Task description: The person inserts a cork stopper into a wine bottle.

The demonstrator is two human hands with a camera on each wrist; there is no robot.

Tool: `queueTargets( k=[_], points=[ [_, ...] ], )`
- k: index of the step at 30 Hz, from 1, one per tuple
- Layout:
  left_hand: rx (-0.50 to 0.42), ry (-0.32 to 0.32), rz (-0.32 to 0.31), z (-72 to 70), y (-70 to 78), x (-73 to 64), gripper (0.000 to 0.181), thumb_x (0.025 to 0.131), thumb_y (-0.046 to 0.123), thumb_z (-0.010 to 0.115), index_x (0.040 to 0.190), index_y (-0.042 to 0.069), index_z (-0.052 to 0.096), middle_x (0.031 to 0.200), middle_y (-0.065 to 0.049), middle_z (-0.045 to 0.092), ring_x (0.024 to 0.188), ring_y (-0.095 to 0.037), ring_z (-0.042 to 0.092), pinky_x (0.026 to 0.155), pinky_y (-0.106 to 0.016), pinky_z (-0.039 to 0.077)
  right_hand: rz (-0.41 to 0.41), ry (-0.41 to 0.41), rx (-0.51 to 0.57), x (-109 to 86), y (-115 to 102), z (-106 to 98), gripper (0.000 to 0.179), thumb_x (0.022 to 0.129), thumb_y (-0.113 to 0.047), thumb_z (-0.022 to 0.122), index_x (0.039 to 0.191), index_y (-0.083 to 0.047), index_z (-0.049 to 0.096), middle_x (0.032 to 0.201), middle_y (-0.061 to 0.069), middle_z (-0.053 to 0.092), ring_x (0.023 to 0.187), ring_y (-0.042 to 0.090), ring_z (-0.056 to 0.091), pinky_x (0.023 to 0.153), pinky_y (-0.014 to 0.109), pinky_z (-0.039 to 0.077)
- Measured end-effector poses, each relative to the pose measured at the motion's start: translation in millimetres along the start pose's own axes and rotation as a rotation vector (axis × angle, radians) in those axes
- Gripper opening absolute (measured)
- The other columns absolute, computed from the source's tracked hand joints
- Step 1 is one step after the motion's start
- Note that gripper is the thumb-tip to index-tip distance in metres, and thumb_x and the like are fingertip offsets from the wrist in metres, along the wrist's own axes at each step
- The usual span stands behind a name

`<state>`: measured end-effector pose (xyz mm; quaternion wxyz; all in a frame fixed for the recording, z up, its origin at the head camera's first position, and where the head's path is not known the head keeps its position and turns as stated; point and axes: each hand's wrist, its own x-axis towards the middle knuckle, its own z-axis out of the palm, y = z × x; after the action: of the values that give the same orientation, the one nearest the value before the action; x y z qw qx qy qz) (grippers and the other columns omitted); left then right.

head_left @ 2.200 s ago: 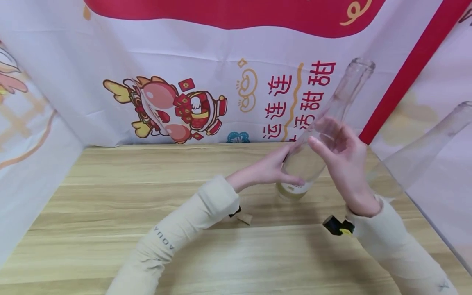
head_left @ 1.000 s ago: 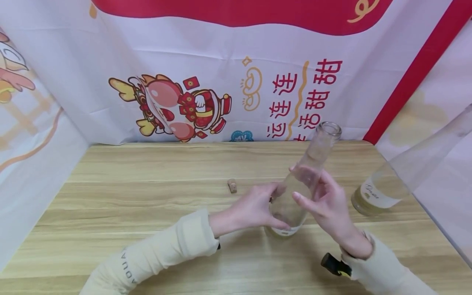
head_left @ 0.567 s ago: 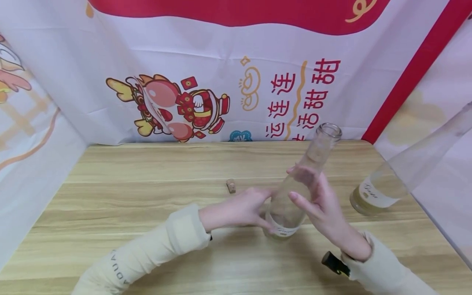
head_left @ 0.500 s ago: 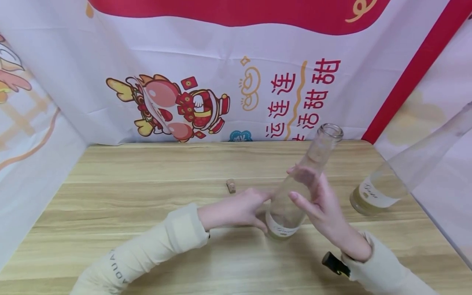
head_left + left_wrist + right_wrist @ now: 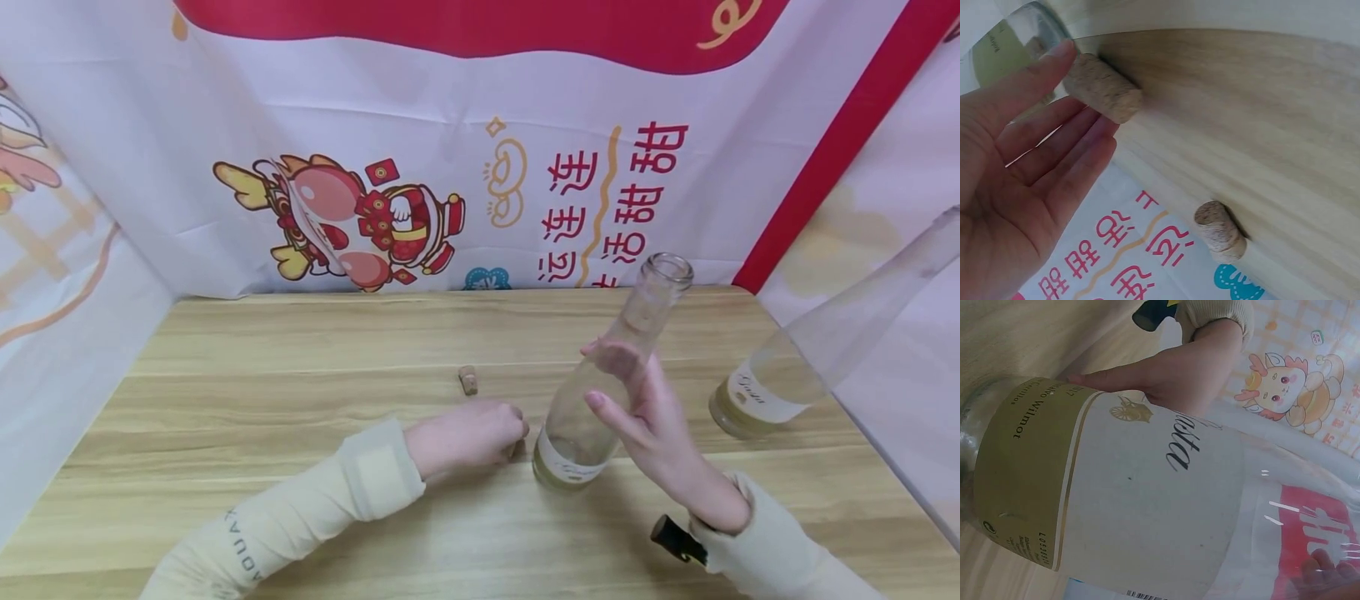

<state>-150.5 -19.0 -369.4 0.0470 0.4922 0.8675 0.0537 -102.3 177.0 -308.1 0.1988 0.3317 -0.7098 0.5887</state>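
**Occlusion and cropping**

Head view: second bottle (image 5: 765, 400) cropped at its mouth, 3 o'clock; one cork (image 5: 1104, 90) largely hidden by the left grip (image 5: 468, 435), 6 o'clock. Right wrist view: held bottle (image 5: 1154, 481) cut off at 4 o'clock.

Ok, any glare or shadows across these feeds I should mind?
Right wrist: short white glare streaks on the bottle, where its glass is clear; left wrist: dark shadows beside both corks; head: pale sheen on the table.
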Motion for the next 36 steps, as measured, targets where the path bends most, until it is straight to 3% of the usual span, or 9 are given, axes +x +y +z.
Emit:
queueTargets(
  k=[6, 11, 17, 23, 26, 28, 31, 36],
  points=[
    [0.022, 0.007, 0.010, 5.6, -3.0, -0.2, 0.015, 0.071, 0.000, 0.065, 0.066, 0.014, 0.064, 0.064, 0.005, 0.054, 0.052, -0.006, 0.041, 0.046, -0.016, 0.036, -0.003, 0.002, -0.006, -0.2, 0.2, 0.5, 0.045, 0.075, 0.021, 0.052, 0.118, 0.016, 0.038, 0.117, 0.002, 0.053, 0.109, 0.018, 0.051, 0.096, 0.022, 0.039],
    [-0.012, 0.028, 0.027, 8.4, -5.5, -0.9, 0.015, 0.073, -0.001, 0.064, 0.067, 0.013, 0.065, 0.064, 0.005, 0.055, 0.052, -0.006, 0.042, 0.046, -0.015, 0.037, -0.009, 0.001, -0.001, -0.7, 1.0, 1.1, 0.044, 0.078, 0.017, 0.054, 0.119, 0.015, 0.037, 0.118, 0.002, 0.053, 0.109, 0.018, 0.051, 0.096, 0.022, 0.039],
    [-0.079, 0.054, 0.002, -7.3, -5.0, -2.6, 0.007, 0.078, 0.004, 0.065, 0.076, 0.010, 0.065, 0.067, 0.004, 0.055, 0.055, -0.005, 0.045, 0.050, -0.013, 0.039, -0.005, 0.001, 0.008, -0.9, 1.0, 1.3, 0.044, 0.078, 0.017, 0.053, 0.119, 0.015, 0.037, 0.118, 0.003, 0.053, 0.109, 0.017, 0.050, 0.096, 0.022, 0.038],
    [-0.119, 0.173, 0.005, -36.5, -2.3, -6.1, 0.009, 0.079, 0.003, 0.063, 0.075, 0.011, 0.061, 0.066, 0.006, 0.053, 0.058, -0.006, 0.047, 0.050, -0.016, 0.041, 0.002, 0.005, -0.006, -1.2, 0.5, 0.9, 0.044, 0.077, 0.020, 0.052, 0.119, 0.015, 0.038, 0.117, 0.003, 0.053, 0.109, 0.018, 0.050, 0.096, 0.022, 0.038],
    [-0.147, 0.241, 0.030, -52.4, -0.4, -8.2, 0.004, 0.081, 0.006, 0.065, 0.084, 0.008, 0.065, 0.073, 0.003, 0.059, 0.065, -0.007, 0.053, 0.058, -0.015, 0.046, 0.006, 0.004, -0.007, -1.4, 0.5, 0.9, 0.045, 0.077, 0.020, 0.052, 0.119, 0.015, 0.038, 0.117, 0.003, 0.053, 0.109, 0.017, 0.050, 0.096, 0.022, 0.039],
    [-0.192, 0.295, 0.045, -63.0, 1.4, -9.6, 0.011, 0.081, 0.008, 0.068, 0.092, 0.004, 0.066, 0.080, 0.000, 0.063, 0.070, -0.008, 0.057, 0.064, -0.014, 0.049, 0.010, 0.003, -0.007, -1.3, 0.5, 1.0, 0.045, 0.076, 0.020, 0.052, 0.119, 0.015, 0.038, 0.117, 0.003, 0.053, 0.109, 0.017, 0.050, 0.096, 0.022, 0.039],
    [-0.268, 0.405, 0.066, -76.8, 3.8, -11.1, 0.021, 0.080, 0.008, 0.070, 0.099, 0.001, 0.066, 0.086, -0.004, 0.066, 0.074, -0.008, 0.059, 0.068, -0.013, 0.049, 0.013, 0.000, -0.005, -1.4, 0.4, 0.9, 0.046, 0.076, 0.021, 0.052, 0.120, 0.013, 0.038, 0.117, 0.003, 0.052, 0.109, 0.018, 0.050, 0.096, 0.022, 0.039],
    [-0.400, 0.608, 0.101, -96.1, 7.6, -11.3, 0.023, 0.077, 0.006, 0.072, 0.098, 0.000, 0.066, 0.088, -0.005, 0.067, 0.077, -0.009, 0.061, 0.072, -0.011, 0.049, 0.006, 0.000, -0.009, -1.0, 0.5, 0.5, 0.049, 0.077, 0.020, 0.052, 0.122, 0.005, 0.041, 0.118, 0.003, 0.052, 0.110, 0.018, 0.050, 0.097, 0.022, 0.039]
  ],
)
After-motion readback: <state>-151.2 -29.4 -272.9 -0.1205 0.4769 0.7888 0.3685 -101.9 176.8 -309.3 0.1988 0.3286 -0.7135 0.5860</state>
